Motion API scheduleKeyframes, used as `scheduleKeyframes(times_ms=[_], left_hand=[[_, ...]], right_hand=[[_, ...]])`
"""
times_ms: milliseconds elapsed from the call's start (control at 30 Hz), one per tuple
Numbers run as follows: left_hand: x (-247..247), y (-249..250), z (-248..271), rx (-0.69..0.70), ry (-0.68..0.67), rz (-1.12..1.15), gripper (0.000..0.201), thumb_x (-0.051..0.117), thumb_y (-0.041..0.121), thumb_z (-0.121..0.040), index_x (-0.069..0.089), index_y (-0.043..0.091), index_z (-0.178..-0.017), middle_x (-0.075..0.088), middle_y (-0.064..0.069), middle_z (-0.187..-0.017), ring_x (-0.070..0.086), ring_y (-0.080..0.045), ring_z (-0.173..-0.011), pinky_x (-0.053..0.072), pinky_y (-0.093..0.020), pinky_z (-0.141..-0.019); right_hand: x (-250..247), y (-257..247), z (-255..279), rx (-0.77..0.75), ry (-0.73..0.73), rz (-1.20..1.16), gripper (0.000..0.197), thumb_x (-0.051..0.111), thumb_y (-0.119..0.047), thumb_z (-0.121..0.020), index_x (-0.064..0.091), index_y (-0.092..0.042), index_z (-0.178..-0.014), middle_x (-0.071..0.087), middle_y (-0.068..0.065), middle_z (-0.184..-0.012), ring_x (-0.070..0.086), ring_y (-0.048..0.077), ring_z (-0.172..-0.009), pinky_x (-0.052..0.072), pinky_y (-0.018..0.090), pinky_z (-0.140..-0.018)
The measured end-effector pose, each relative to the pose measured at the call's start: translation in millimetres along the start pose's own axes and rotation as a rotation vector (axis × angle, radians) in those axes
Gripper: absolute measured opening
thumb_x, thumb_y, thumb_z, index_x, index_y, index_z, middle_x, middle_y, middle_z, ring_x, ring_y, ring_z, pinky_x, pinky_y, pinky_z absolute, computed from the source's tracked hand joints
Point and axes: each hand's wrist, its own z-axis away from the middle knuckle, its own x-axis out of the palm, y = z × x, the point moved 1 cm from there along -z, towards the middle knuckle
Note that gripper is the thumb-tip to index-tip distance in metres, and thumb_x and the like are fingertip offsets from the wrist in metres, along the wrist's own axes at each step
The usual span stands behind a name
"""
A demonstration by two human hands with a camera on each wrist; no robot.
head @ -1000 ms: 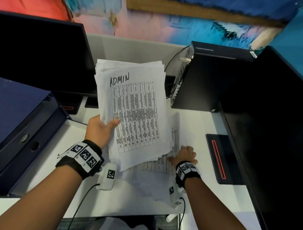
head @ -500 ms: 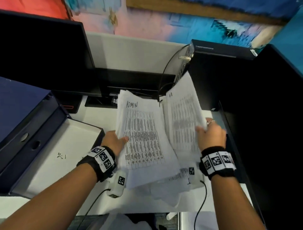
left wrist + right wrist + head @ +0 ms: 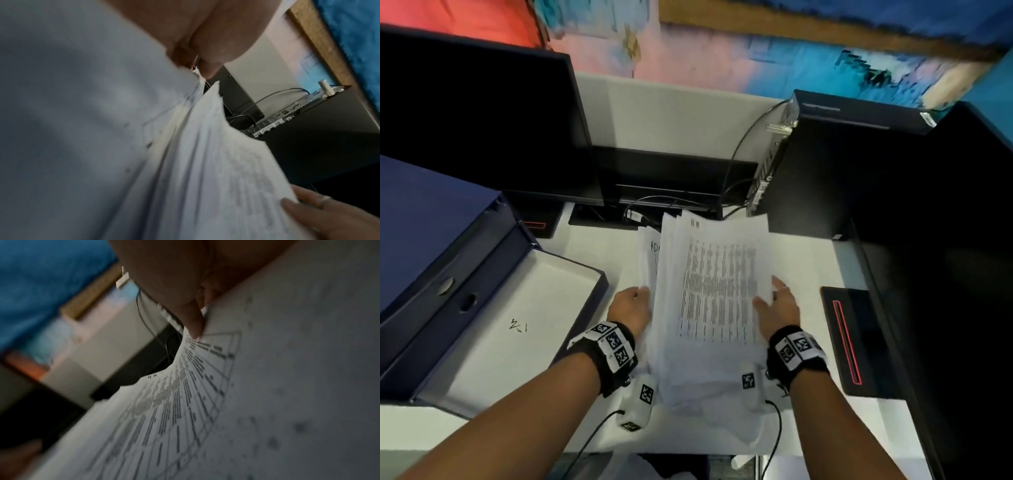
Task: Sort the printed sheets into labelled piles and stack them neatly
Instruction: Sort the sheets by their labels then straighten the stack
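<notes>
Fingers (image 3: pixel 208 69) of left hand (image 3: pixel 630 308) and right hand (image 3: pixel 780 310) grip opposite edges of printed sheets (image 3: pixel 715 291); table (image 3: pixel 806 270) beneath.

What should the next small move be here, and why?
Probably squaring the sheets between both hands: the top bundle lies skewed over the ADMIN pile, edges fanned, with the left hand gripping the pile's left edge and the right hand holding the bundle's right edge.
</notes>
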Motion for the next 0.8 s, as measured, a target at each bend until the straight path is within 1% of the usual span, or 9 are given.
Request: scheduleKeyframes(times_ms=[100, 133, 200, 267, 367, 500, 567, 700, 800], left_hand=[[3.3, 5.5, 2.4, -0.068, -0.068, -0.042, 0.059, 0.049, 0.043, -0.100, 0.041, 0.005, -0.144, 0.051, -0.014, -0.143, 0.050, -0.031, -0.130, 0.039, -0.038, -0.109], [5.1, 4.9, 3.1, -0.068, -0.083, -0.093, 0.063, 0.056, 0.038, -0.098, 0.033, 0.007, -0.148, 0.048, -0.014, -0.146, 0.050, -0.032, -0.131, 0.041, -0.038, -0.108], [6.9, 1.6, 2.7, -0.034, -0.067, -0.185, 0.053, 0.062, 0.023, -0.095, 0.038, 0.009, -0.140, 0.057, -0.016, -0.134, 0.059, -0.032, -0.115, 0.050, -0.038, -0.097], [4.8, 1.8, 2.3, 0.029, -0.033, -0.196, 0.040, 0.062, 0.015, -0.094, 0.044, 0.011, -0.130, 0.063, -0.015, -0.120, 0.063, -0.030, -0.103, 0.054, -0.035, -0.086], [-10.1, 13.4, 3.4, 0.150, -0.002, -0.150, 0.033, 0.062, 0.009, -0.094, 0.049, 0.017, -0.123, 0.068, -0.013, -0.102, 0.069, -0.026, -0.082, 0.058, -0.034, -0.070], [-38.1, 39.1, 6.9, 0.287, 0.082, -0.115, 0.030, 0.062, 0.009, -0.094, 0.052, 0.018, -0.120, 0.068, -0.009, -0.089, 0.066, -0.023, -0.071, 0.050, -0.027, -0.057], [-49.5, 49.4, 6.5, 0.318, 0.093, -0.062, 0.027, 0.064, 0.007, -0.093, 0.053, 0.018, -0.115, 0.066, -0.008, -0.087, 0.066, -0.027, -0.073, 0.054, -0.031, -0.061], [-62.6, 58.4, 8.2, 0.326, 0.097, -0.010, 0.027, 0.066, 0.008, -0.091, 0.054, 0.018, -0.113, 0.066, -0.010, -0.091, 0.066, -0.030, -0.077, 0.059, -0.042, -0.073], [-66.6, 60.0, 12.1, 0.344, 0.103, 0.035, 0.024, 0.065, 0.006, -0.092, 0.055, 0.016, -0.110, 0.065, -0.012, -0.088, 0.061, -0.026, -0.067, 0.055, -0.033, -0.060]], right_hand=[[33.1, 6.2, 6.7, -0.043, -0.149, 0.145, 0.055, 0.042, 0.003, -0.098, 0.032, -0.010, -0.150, 0.036, 0.006, -0.153, 0.037, 0.021, -0.140, 0.021, 0.015, -0.106], [41.1, 6.6, 8.7, -0.067, -0.197, 0.175, 0.053, 0.040, 0.003, -0.098, 0.033, -0.009, -0.150, 0.037, 0.005, -0.153, 0.037, 0.020, -0.140, 0.020, 0.013, -0.104], [47.2, 10.1, 7.1, -0.118, -0.184, 0.226, 0.047, 0.043, -0.006, -0.100, 0.039, -0.010, -0.146, 0.043, 0.004, -0.149, 0.044, 0.021, -0.134, 0.029, 0.016, -0.104], [37.4, 19.8, 0.5, -0.104, -0.037, 0.381, 0.047, 0.050, -0.020, -0.098, 0.043, -0.016, -0.144, 0.044, 0.002, -0.148, 0.044, 0.026, -0.128, 0.039, 0.032, -0.105], [18.4, 42.7, -6.7, 0.088, 0.001, 0.568, 0.075, 0.062, -0.044, -0.088, 0.029, -0.018, -0.150, 0.030, 0.002, -0.152, 0.033, 0.029, -0.133, 0.036, 0.047, -0.106], [20.9, 55.5, -7.1, 0.088, -0.046, 0.674, 0.107, 0.068, -0.063, -0.074, 0.015, -0.015, -0.154, 0.029, 0.006, -0.151, 0.033, 0.030, -0.133, 0.036, 0.049, -0.104], [21.9, 56.2, -9.6, 0.123, -0.018, 0.666, 0.114, 0.070, -0.066, -0.070, 0.013, -0.014, -0.154, 0.026, 0.008, -0.153, 0.031, 0.031, -0.135, 0.033, 0.051, -0.105], [22.4, 49.9, -9.7, 0.150, 0.011, 0.737, 0.114, 0.071, -0.068, -0.067, 0.018, -0.014, -0.152, 0.035, 0.009, -0.145, 0.035, 0.032, -0.129, 0.033, 0.048, -0.104], [28.5, 44.6, -10.4, 0.100, 0.058, 0.735, 0.095, 0.074, -0.057, -0.071, 0.033, -0.015, -0.146, 0.041, 0.007, -0.139, 0.040, 0.028, -0.125, 0.038, 0.045, -0.100]])
